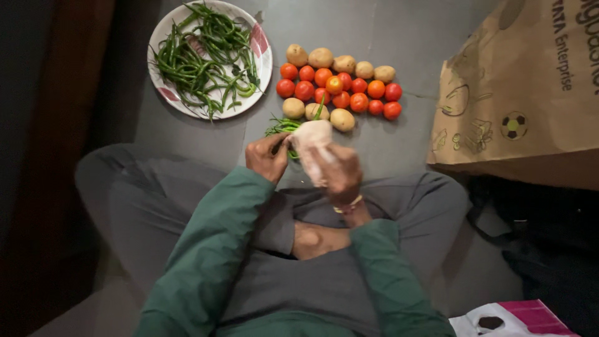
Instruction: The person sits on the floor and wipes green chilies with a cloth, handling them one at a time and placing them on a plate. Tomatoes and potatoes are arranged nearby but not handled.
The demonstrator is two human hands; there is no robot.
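Green chillies (284, 126) pinched by left hand (267, 157); right hand (340, 171) grips pale bag (313, 140), frame centre. Emptying bag; next likely needs steady pull.

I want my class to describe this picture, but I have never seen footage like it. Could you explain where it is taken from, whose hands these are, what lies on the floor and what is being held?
There is one picture, taken by a camera worn on a person's head and looking down. So you see that person's own crossed legs, green sleeves and bare hands; no machine is involved.

On the grey floor lies a round plate heaped with green chillies. Beside it sit red tomatoes with potatoes around them. A brown paper bag lies at the right, and a white and pink plastic bag shows at the bottom edge.

The right hand grips a thin pale bag. The left hand is at the bag's mouth, where a few more chillies stick out.
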